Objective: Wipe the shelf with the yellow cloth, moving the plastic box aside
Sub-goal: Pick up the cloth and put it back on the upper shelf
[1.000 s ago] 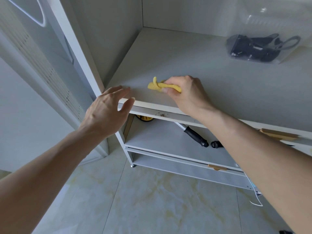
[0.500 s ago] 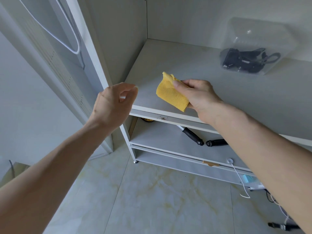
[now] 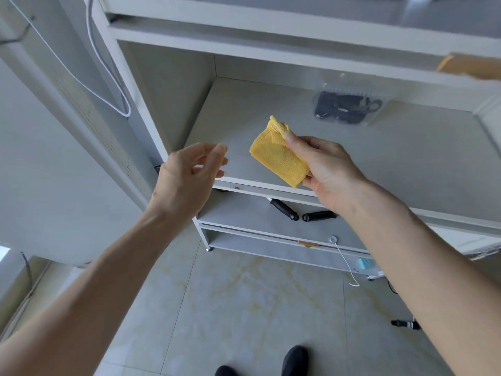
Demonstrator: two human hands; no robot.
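**Holding the yellow cloth above the shelf's front edge**

Reaching in from the lower left, our left hand [image 3: 189, 175] hovers in front of the shelf's left front corner, fingers loosely curled and spread, gripping nothing. It sits just beside the white upright post [image 3: 127, 85] of the unit, with a white cable [image 3: 108, 85] looping down that post.

To its right, apart from it by a clear gap, hangs the yellow cloth [image 3: 279, 156], folded into a rough rectangle and lifted off the shelf [image 3: 406, 169]. Our right hand [image 3: 328, 169] pinches it along its right side, thumb on top near the bunched upper corner, fingers beneath. Cloth and hand float over the front edge of the shelf, near its left half.

The grey shelf surface lies open across the left and middle. Farther right and toward the back stands the plastic box [image 3: 349, 104], clear-walled with dark items inside, well apart from both hands and close to the back wall. An upper board [image 3: 271, 50] overhangs the compartment.

Our right forearm runs in from the lower right, crossing the lower shelves where black handles [image 3: 284, 210] lie.
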